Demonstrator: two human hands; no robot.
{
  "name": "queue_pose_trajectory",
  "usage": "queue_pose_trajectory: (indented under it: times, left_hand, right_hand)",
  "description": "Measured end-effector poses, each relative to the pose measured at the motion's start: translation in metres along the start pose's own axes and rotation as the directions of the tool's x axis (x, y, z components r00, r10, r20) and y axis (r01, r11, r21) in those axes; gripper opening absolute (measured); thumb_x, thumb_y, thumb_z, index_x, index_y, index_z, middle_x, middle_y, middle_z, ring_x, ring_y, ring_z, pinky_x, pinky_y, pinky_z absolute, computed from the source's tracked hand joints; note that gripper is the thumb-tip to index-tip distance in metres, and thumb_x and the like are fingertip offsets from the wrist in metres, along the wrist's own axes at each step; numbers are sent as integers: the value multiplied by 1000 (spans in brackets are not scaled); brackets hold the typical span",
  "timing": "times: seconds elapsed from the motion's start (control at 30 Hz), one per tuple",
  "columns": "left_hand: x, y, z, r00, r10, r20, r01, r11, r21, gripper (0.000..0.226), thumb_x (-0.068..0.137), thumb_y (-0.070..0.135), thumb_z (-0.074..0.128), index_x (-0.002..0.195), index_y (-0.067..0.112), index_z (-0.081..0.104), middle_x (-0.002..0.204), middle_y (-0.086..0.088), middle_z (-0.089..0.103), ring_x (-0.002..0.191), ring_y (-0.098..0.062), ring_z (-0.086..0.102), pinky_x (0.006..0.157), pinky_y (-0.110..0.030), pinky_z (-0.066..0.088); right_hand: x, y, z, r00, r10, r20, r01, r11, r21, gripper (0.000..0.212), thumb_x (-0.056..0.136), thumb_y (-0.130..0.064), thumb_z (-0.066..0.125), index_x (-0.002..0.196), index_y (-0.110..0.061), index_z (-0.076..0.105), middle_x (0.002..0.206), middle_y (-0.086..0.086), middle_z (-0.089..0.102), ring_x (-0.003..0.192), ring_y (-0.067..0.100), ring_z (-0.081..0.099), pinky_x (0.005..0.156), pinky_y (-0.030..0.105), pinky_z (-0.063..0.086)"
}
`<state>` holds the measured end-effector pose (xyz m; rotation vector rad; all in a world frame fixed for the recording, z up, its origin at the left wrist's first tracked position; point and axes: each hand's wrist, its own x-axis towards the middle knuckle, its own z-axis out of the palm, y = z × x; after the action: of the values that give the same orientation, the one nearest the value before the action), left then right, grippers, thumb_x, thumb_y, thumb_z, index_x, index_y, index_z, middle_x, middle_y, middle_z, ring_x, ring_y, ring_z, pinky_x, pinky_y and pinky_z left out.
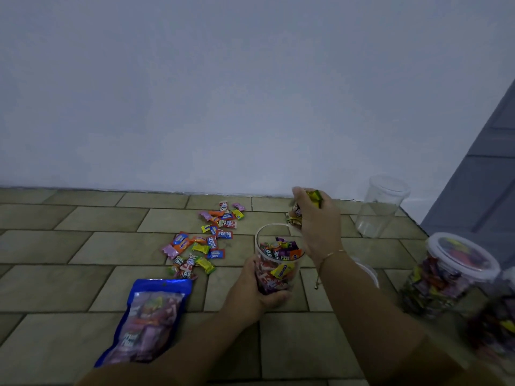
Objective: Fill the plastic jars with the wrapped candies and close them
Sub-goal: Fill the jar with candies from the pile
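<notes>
The open jar, already well filled with wrapped candies, stood on the floor gripped by the left hand. Just above its far rim the right hand clutched a handful of candies. Centring that hand over the mouth before loosening would likely avoid spills.

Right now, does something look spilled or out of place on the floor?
Yes. Loose wrapped candies lie scattered on the tiled floor beyond the open mouth of the blue bag, which lies flat. Otherwise the empty jar stands upright and the filled jar has its lid on.
</notes>
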<state>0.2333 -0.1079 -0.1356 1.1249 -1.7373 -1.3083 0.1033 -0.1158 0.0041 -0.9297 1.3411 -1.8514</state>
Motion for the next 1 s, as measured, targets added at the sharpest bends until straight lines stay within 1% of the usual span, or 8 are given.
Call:
queue_pose_trajectory:
  times: [0.07, 0.23, 0.43, 0.53, 0.63, 0.8, 0.87, 1.0]
  left_hand:
    - [-1, -2, 0, 1000, 3, 3, -3, 1000, 3, 93, 50, 58, 85, 126, 42, 33, 119, 15, 60, 111, -5, 59, 94, -39, 51]
    - [-3, -1, 0, 1000, 6, -2, -6, 1000, 22, 95, 49, 61, 83, 126, 41, 31, 120, 16, 58, 111, -3, 57, 95, -37, 51]
    - [-2, 0, 0, 1000, 1, 3, -1, 999, 47, 91, 54, 53, 83, 126, 39, 29, 122, 16, 54, 114, -4, 53, 96, -27, 48]
    - [-2, 0, -1, 1000, 1, 1, -1, 998, 66, 92, 54, 54, 83, 128, 38, 30, 122, 16, 54, 114, -5, 53, 96, -28, 48]
    - [-1, -1, -2, 1000, -1, -8, 2, 996, 89, 96, 48, 62, 80, 128, 39, 31, 121, 18, 56, 112, -4, 54, 96, -33, 50]
    - [-2, 0, -3, 1000, 16, -25, -13, 993, 115, 92, 49, 62, 79, 124, 44, 31, 119, 19, 56, 112, -3, 54, 94, -33, 50]
    - [-1, 0, -2, 999, 24, -32, -20, 991, 135, 89, 51, 61, 80, 122, 44, 30, 120, 19, 56, 112, -4, 53, 94, -33, 50]
    - [0, 1, -3, 998, 46, -49, -37, 985, 167, 84, 58, 50, 84, 121, 44, 28, 116, 22, 53, 110, -3, 51, 91, -25, 46]
  right_hand:
    - [-2, 2, 0, 1000, -6, -11, 6, 1000, -7, 19, 87, -22, 66, 70, -16, 59, 64, 6, 57, 60, 22, 52, 61, 38, 52]
    - [-9, 2, 3, 998, -54, 29, 56, 994, -97, 21, 86, -26, 65, 70, -16, 58, 63, 1, 54, 52, 19, 55, 59, 35, 49]
    - [-17, 3, 6, 994, -100, 51, 105, 990, -90, 32, 90, -35, 59, 67, -14, 64, 67, 14, 65, 61, 26, 61, 66, 40, 53]
    - [-19, 4, 5, 983, -152, 107, 165, 979, -123, 23, 91, -29, 59, 80, -10, 65, 71, 12, 66, 61, 19, 59, 57, 28, 48]
    - [-20, 5, 5, 975, -187, 119, 196, 978, -66, 4, 90, -17, 60, 88, -15, 61, 76, 6, 65, 64, 19, 60, 57, 21, 46]
    - [-19, 11, 4, 973, -218, 69, 222, 974, -42, 35, 85, -39, 58, 66, -10, 62, 67, 6, 61, 61, 10, 55, 59, 26, 45]
    - [-18, 12, 4, 977, -208, 45, 209, 978, -20, 50, 80, -51, 56, 61, -5, 61, 70, 6, 64, 67, 13, 60, 62, 26, 48]
    - [-12, 14, 1, 988, -154, -21, 155, 986, 65, 51, 87, -47, 51, 58, -6, 61, 68, 10, 65, 70, 22, 60, 66, 30, 49]
